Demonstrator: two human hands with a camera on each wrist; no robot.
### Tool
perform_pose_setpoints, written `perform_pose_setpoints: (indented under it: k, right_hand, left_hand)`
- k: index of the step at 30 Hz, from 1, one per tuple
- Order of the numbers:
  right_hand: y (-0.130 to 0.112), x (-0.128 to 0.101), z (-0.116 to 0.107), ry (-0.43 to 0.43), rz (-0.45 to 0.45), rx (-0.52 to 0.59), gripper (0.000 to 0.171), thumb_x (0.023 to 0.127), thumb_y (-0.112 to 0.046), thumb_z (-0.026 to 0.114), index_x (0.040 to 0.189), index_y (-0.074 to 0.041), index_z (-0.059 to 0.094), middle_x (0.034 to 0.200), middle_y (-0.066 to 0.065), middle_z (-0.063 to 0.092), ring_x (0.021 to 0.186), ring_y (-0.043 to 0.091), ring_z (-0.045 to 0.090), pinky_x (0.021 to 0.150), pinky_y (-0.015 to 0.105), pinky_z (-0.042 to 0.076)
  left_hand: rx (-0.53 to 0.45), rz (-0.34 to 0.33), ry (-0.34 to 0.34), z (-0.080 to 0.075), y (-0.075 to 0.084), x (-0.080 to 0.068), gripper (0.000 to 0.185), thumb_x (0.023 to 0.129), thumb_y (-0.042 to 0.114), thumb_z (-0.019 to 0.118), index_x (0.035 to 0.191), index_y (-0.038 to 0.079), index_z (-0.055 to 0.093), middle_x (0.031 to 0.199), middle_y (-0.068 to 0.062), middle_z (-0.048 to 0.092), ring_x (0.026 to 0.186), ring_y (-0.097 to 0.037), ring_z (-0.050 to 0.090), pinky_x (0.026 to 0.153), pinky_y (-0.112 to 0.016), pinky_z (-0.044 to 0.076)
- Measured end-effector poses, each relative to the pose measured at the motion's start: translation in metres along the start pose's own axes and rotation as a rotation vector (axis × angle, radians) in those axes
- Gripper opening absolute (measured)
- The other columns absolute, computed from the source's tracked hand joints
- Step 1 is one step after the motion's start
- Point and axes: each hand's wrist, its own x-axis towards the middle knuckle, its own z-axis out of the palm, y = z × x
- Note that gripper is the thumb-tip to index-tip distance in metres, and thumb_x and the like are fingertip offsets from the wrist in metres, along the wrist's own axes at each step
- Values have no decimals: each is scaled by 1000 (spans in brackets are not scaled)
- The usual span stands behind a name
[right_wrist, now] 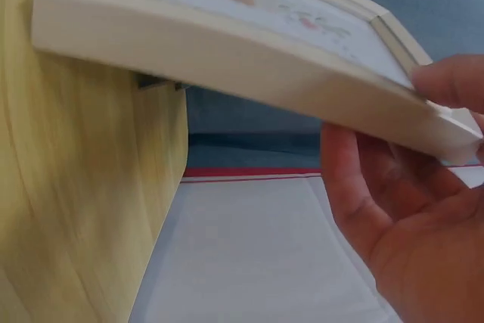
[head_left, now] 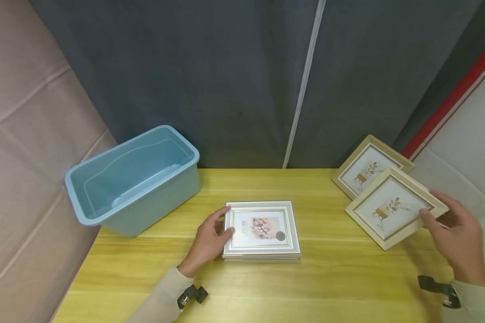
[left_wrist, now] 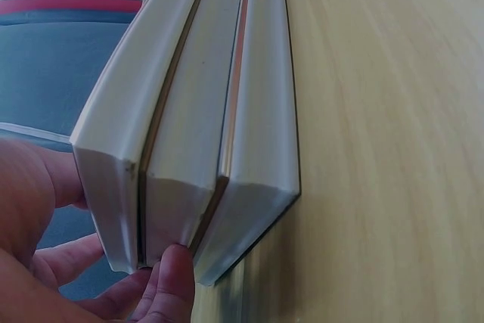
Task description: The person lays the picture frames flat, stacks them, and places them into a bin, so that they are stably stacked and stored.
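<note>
A stack of three white picture frames (head_left: 262,231) lies flat at the middle of the yellow table (head_left: 331,278). My left hand (head_left: 225,222) grips the stack's left edge, thumb on the top frame and fingers round the far corner. In the left wrist view the left hand (left_wrist: 113,262) touches the end of the stack (left_wrist: 204,134). My right hand (head_left: 428,213) pinches the right corner of a beige frame (head_left: 394,206) and holds it tilted above the table's right side. The right wrist view shows this beige frame (right_wrist: 227,43) off the surface, thumb on top, right hand (right_wrist: 423,134) fingers beneath.
A second beige frame (head_left: 369,167) lies at the table's back right corner, partly under the held one. A light blue plastic bin (head_left: 133,177), with nothing in it, overhangs the back left corner. A dark curtain (head_left: 242,80) hangs behind the table.
</note>
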Motion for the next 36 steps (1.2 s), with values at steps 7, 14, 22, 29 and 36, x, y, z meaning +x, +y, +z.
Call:
perform_pose_setpoints:
  k: [7,14,22,29,36]
  right_hand:
    - [9,-2,-3,-64,-127,-3,67,90,12,71,152,-9,58,95,-38,60,69,-21,59,57,4,48]
    - [-1,-8,-4,-9,-77,-55,55,93,4,73,146,-12,65,107,-37,57,69,-22,58,57,3,47]
    - [-20,-12,-3,32,-64,0,49,92,7,72,139,-7,70,111,-34,61,71,-20,61,60,2,48]
    - [-33,-16,-3,35,-148,47,51,89,13,71,138,-1,69,113,-31,64,71,-18,63,64,2,50]
    - [-49,-22,-1,19,-295,132,48,86,18,71,133,8,69,102,-28,69,64,-16,64,58,3,47]
  left_hand:
    - [-4,7,-3,0,0,0,62,97,15,76,155,27,54,139,-11,63,112,-26,65,79,-33,57]
    - [0,2,-14,0,1,0,63,97,17,76,155,28,54,142,-10,62,114,-26,64,83,-36,56]
    - [5,-12,-22,-3,1,1,62,99,19,74,156,30,53,144,-10,61,116,-27,64,85,-36,57]
    - [-14,-29,-19,-4,3,0,61,99,19,74,155,29,53,145,-11,60,118,-28,64,85,-37,58]
    - [5,-15,-16,-3,2,1,60,98,21,76,154,30,54,141,-9,62,116,-25,63,85,-36,55]
